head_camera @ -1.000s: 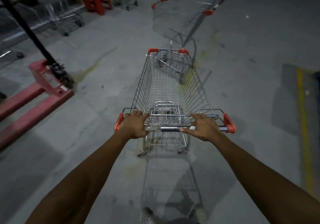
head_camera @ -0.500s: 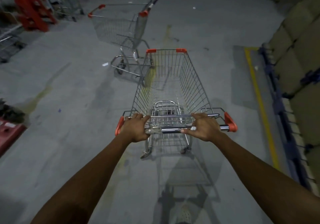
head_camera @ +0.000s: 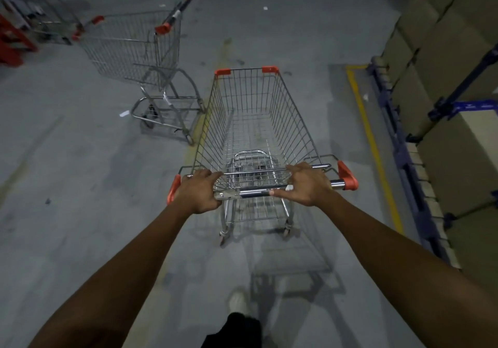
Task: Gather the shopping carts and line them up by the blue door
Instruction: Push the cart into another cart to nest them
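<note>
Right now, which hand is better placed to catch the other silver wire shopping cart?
Probably left. The free silver wire shopping cart stands ahead-left, nearer the left hand; the right hand grips the pushed cart's metal handle bar on the far side.

Silver wire cart (head_camera: 258, 121) with orange corners; yellow floor line (head_camera: 373, 143).

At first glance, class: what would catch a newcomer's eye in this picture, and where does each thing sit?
First, the empty wire cart at centre, its handle gripped by the left hand and right hand. Next, a second cart standing alone at upper left, turned another way. Then the yellow floor line along the stacked boxes on the right.
</note>
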The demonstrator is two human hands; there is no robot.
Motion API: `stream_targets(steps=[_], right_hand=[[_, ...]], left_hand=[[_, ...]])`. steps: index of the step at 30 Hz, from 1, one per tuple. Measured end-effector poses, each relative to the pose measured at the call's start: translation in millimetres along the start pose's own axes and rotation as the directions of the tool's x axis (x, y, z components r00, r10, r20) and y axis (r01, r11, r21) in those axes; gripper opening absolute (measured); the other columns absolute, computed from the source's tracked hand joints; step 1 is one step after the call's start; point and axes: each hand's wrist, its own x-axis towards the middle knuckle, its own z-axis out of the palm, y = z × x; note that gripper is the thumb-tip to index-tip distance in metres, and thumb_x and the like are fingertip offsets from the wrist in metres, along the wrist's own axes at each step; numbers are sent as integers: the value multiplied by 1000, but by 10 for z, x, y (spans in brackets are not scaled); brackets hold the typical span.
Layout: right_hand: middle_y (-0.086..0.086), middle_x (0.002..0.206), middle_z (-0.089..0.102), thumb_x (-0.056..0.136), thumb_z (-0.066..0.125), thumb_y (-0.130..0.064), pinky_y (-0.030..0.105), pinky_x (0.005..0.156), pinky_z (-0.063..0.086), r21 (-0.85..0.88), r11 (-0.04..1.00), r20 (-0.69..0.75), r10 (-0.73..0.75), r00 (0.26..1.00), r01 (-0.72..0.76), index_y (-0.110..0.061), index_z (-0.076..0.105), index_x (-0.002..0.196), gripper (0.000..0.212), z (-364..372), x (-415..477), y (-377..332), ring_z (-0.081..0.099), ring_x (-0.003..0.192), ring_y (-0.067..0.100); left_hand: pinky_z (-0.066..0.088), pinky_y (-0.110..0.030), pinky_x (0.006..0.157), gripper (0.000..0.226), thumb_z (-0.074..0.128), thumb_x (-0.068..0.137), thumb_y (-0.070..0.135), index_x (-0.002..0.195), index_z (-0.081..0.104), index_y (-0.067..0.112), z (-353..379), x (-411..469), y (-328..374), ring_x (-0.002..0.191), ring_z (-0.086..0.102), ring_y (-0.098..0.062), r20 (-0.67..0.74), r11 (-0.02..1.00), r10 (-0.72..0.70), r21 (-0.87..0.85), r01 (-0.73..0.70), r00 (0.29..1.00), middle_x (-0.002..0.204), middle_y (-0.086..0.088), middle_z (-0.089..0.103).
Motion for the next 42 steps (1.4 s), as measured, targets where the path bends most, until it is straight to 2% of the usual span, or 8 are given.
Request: stream_targets(steps=[8, 11, 14, 19, 25, 34, 39, 42], right_hand=[[4, 127, 65, 75, 32, -92, 41, 87, 48, 22, 1000, 2, 1, 1000, -1, -27, 53, 138, 94, -324, 848, 651, 53, 121, 27], [0, 131, 63, 73, 30, -94, 41, 89, 48, 34, 999, 16, -2, 1000, 2, -33, 50, 142, 94, -416, 1292, 970, 51, 122, 26], [-1, 135, 61, 70, 21, -99, 42, 90, 49, 26, 1000, 43, -3, 999, 2, -33, 52, 140, 102, -419, 1780, 1337, 50, 123, 26], [3, 144, 55, 65, 11, -103, 44, 93, 47, -14, 1000, 60, -2, 998, 3, -17, 67, 123, 118, -461, 2485, 1879, 47, 129, 29], [-1, 144, 54, 67, 15, -102, 44, 92, 49, -27, 999, 43, -44, 998, 45, -17, 74, 103, 109, -592, 3154, 2536, 48, 127, 26], [-3, 140, 57, 66, 18, -102, 45, 92, 49, -18, 972, 32, -233, 972, 234, -27, 67, 123, 106, -845, 4151, 3883, 49, 126, 26], [6, 137, 59, 67, 25, -101, 46, 96, 48, -14, 951, 81, -306, 949, 308, -32, 45, 145, 107, -1041, 4547, 4614, 50, 126, 28], [5, 140, 57, 67, 8, -101, 47, 96, 47, 27, 932, 81, -362, 929, 361, -27, 69, 119, 110, -1151, 4818, 4937, 50, 127, 27]], left_hand=[[34, -57, 111, 98, 40, 67, 72, 154, 30, 30, -393, 1056, 94, 140, 37, -31, -8, 1000, -22, -18, 22, 1000, 152, -8, 42], [34, -56, 110, 90, 52, 76, 66, 155, 29, 29, -570, 1573, 111, 140, 37, -31, -17, 1000, -18, -10, 18, 1000, 152, -9, 41], [32, -56, 111, 88, 56, 77, 63, 154, 30, 30, -733, 2082, 113, 141, 36, -31, -21, 999, -22, -28, 21, 1000, 153, -9, 39], [30, -60, 112, 91, 52, 71, 65, 154, 28, 33, -995, 2850, 160, 142, 36, -31, 12, 997, -52, -50, 52, 999, 155, -7, 37], [36, -62, 107, 91, 52, 70, 62, 153, 28, 33, -1182, 3660, 321, 139, 38, -31, 23, 994, -89, -61, 91, 996, 152, -8, 41], [34, -63, 110, 91, 55, 75, 64, 155, 26, 30, -1439, 4696, 1102, 142, 36, -32, 11, 958, -268, -107, 267, 963, 154, -11, 39], [38, -61, 106, 97, 49, 73, 80, 153, 26, 32, -1496, 5175, 1630, 139, 37, -32, 5, 927, -355, -129, 353, 935, 150, -9, 42], [35, -63, 108, 118, 31, 61, 102, 155, 23, 31, -1559, 5407, 1867, 140, 34, -33, 30, 912, -375, -168, 374, 927, 151, -12, 40]])
